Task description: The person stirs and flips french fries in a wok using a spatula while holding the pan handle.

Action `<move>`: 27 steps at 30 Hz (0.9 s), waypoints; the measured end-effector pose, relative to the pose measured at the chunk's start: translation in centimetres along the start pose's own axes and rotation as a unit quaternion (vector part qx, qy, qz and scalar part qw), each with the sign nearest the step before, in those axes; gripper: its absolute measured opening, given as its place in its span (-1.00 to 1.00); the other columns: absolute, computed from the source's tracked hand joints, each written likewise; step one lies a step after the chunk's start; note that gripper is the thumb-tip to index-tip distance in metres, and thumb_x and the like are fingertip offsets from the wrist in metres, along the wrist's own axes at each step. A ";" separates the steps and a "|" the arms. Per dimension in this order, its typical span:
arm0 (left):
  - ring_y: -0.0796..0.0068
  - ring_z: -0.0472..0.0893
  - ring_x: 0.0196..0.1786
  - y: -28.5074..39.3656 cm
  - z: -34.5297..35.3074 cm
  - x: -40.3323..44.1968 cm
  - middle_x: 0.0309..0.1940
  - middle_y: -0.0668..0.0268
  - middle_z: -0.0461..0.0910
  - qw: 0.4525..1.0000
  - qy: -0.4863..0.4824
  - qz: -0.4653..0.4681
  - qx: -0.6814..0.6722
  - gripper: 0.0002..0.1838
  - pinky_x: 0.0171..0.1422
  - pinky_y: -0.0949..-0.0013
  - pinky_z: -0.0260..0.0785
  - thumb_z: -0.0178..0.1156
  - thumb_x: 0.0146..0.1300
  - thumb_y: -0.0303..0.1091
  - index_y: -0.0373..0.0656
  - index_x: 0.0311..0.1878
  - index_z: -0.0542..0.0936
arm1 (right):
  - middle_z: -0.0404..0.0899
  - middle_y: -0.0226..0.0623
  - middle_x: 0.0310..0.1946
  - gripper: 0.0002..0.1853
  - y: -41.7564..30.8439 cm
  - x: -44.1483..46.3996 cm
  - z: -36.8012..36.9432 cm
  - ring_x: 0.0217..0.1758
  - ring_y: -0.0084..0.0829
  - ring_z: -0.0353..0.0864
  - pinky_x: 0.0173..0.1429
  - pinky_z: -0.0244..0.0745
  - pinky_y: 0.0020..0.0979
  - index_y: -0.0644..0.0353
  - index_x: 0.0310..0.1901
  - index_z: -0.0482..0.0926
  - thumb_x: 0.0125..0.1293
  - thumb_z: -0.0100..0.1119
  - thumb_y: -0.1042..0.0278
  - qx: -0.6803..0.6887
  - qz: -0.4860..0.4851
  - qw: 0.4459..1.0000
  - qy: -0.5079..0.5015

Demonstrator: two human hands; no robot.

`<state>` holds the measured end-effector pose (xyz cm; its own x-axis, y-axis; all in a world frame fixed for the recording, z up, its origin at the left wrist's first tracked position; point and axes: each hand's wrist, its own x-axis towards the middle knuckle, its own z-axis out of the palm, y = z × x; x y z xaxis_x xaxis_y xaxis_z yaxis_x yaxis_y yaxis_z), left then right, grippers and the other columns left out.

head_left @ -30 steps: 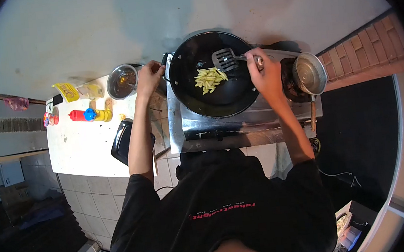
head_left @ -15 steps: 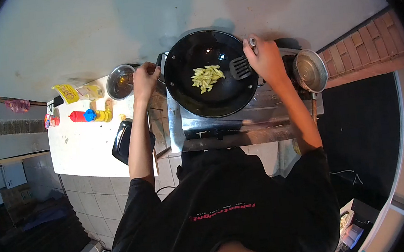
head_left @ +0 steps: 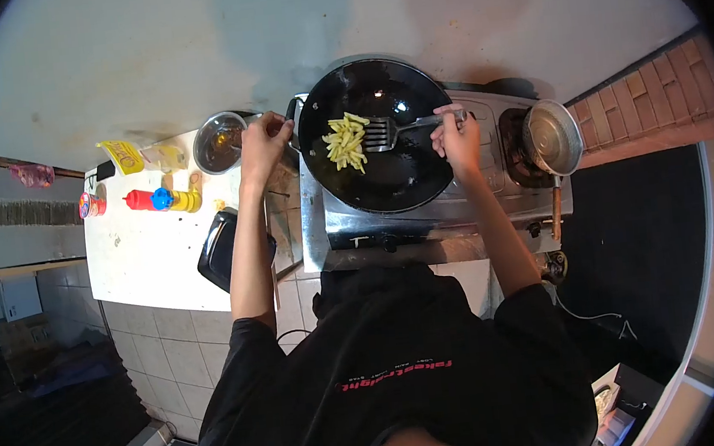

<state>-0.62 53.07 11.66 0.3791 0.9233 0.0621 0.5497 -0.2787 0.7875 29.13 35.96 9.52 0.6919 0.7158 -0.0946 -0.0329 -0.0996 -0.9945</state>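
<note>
A black wok (head_left: pixel 379 188) sits on the stove's left burner. Pale yellow-green food strips (head_left: pixel 346 143) lie in a heap on the left side of its base. My right hand (head_left: pixel 457 138) is closed around the handle of a slotted spatula (head_left: pixel 380 135), whose head touches the heap's right edge. At the wok's left loop handle (head_left: pixel 291 111), my left hand (head_left: pixel 266 146) has its fingers closed on the grip. Just left of that hand stands a metal bowl (head_left: pixel 219 143) with something brownish inside.
A saucepan (head_left: pixel 552 137) stands on the right burner of the stove (head_left: pixel 426 227), its wooden handle toward me. The white table (head_left: pixel 146 260) on the left bears a red bottle (head_left: pixel 138 199), a yellow bottle (head_left: pixel 185 201), a yellow packet (head_left: pixel 121 157) and a black dish (head_left: pixel 220 252).
My right hand has brought the spatula leftward from the wok's right side to the strips. The strips are bunched further left. My left hand stays at the handle.
</note>
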 end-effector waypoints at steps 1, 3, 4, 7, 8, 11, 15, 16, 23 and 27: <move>0.37 0.75 -0.30 0.1 -0.1 0.0 -0.41 0.12 0.74 1.000 -0.005 -0.014 -0.006 -0.74 -0.09 0.33 0.53 0.32 0.30 -0.28 -0.34 -0.17 0.68 | 0.54 -0.32 -0.63 -0.80 -0.2 -0.3 0.1 -0.71 -0.59 0.46 -0.65 0.24 -0.55 0.23 -0.16 0.59 0.52 0.02 0.32 0.001 -0.001 1.000 0.003; 0.41 0.74 -0.29 -0.4 -0.1 0.0 -0.40 0.14 0.74 1.000 0.000 -0.006 -0.022 -0.74 -0.08 0.34 0.53 0.31 0.31 -0.28 -0.35 -0.17 0.68 | 0.54 -0.37 -0.63 -0.80 -1.1 -1.1 0.3 -0.67 -0.64 0.47 -0.61 0.28 -0.57 0.23 -0.16 0.60 0.53 0.03 0.32 -0.010 -0.039 0.999 -0.011; 0.44 0.74 -0.28 -0.7 0.0 0.0 -0.39 0.15 0.75 0.999 0.007 -0.003 -0.038 -0.74 -0.07 0.35 0.53 0.31 0.32 -0.28 -0.35 -0.17 0.68 | 0.54 -0.37 -0.63 -0.80 -1.6 -1.7 0.4 -0.67 -0.64 0.47 -0.61 0.28 -0.57 0.23 -0.16 0.60 0.53 0.03 0.32 -0.011 -0.039 0.999 -0.011; 0.48 0.73 -0.27 -0.6 -0.2 -0.1 -0.37 0.20 0.75 0.999 0.009 -0.012 -0.052 -0.78 -0.07 0.37 0.53 0.31 0.32 -0.33 -0.33 -0.15 0.66 | 0.52 -0.41 -0.56 -0.81 -4.6 -5.0 1.0 -0.54 -0.70 0.47 -0.46 0.34 -0.61 0.27 -0.13 0.59 0.56 0.04 0.35 -0.076 -0.133 0.986 -0.061; 0.49 0.73 -0.27 -0.6 -0.2 0.0 -0.37 0.20 0.75 0.998 0.007 -0.026 -0.057 -0.79 -0.07 0.38 0.53 0.31 0.31 -0.35 -0.32 -0.14 0.66 | 0.54 -0.37 -0.53 -0.87 -5.4 -6.0 1.0 -0.51 -0.65 0.52 -0.42 0.41 -0.56 0.29 -0.13 0.62 0.50 0.12 0.43 -0.111 -0.135 0.981 -0.084; 0.58 0.68 -0.21 -0.9 -0.2 0.1 -0.33 0.25 0.74 0.997 -0.022 -0.029 -0.065 -0.79 -0.01 0.46 0.47 0.29 0.36 -0.36 -0.27 -0.04 0.63 | 0.53 -0.27 -0.43 -0.87 -4.9 -7.9 0.7 -0.45 -0.43 0.59 -0.37 0.52 -0.45 0.26 -0.11 0.65 0.33 0.27 0.52 -0.228 -0.424 0.864 -0.149; 0.58 0.68 -0.21 -1.6 0.0 0.3 -0.33 0.26 0.73 0.998 -0.020 -0.016 -0.054 -0.81 0.00 0.46 0.47 0.28 0.37 -0.37 -0.27 -0.05 0.64 | 0.37 -0.34 -0.42 -0.75 -5.4 -10.8 -0.9 -0.42 -0.42 0.57 -0.36 0.54 -0.39 0.20 -0.06 0.67 0.21 0.39 0.46 -0.336 -0.493 0.753 -0.278; 0.58 0.68 -0.21 -1.7 0.0 0.3 -0.33 0.27 0.73 0.998 -0.018 -0.016 -0.054 -0.81 0.00 0.46 0.47 0.28 0.37 -0.38 -0.27 -0.05 0.64 | 0.36 -0.37 -0.43 -0.74 -5.3 -11.1 -1.3 -0.43 -0.44 0.56 -0.38 0.53 -0.40 0.20 -0.06 0.67 0.20 0.40 0.45 -0.346 -0.505 0.733 -0.298; 0.51 0.69 -0.29 -1.3 -0.1 0.2 -0.37 0.23 0.73 0.998 -0.006 -0.008 -0.065 -0.82 -0.07 0.39 0.50 0.30 0.30 -0.38 -0.27 -0.11 0.66 | 0.35 -0.38 -0.46 -0.72 -7.3 -11.8 -2.9 -0.47 -0.47 0.51 -0.44 0.47 -0.43 0.19 -0.06 0.67 0.18 0.43 0.40 -0.345 -0.518 0.740 -0.255; 0.51 0.69 -0.29 -1.3 0.0 0.4 -0.37 0.22 0.73 0.999 -0.007 -0.004 -0.054 -0.81 -0.07 0.40 0.50 0.31 0.30 -0.37 -0.26 -0.10 0.66 | 0.37 -0.36 -0.45 -0.74 -6.6 -11.9 -2.4 -0.46 -0.45 0.55 -0.43 0.51 -0.42 0.17 -0.09 0.67 0.18 0.43 0.41 -0.376 -0.481 0.738 -0.286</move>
<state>-1.18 53.78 10.63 0.3862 0.9212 0.0483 0.4697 -0.2414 0.8492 22.84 26.48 17.27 -0.2908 0.8590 0.4215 0.8346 0.4431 -0.3273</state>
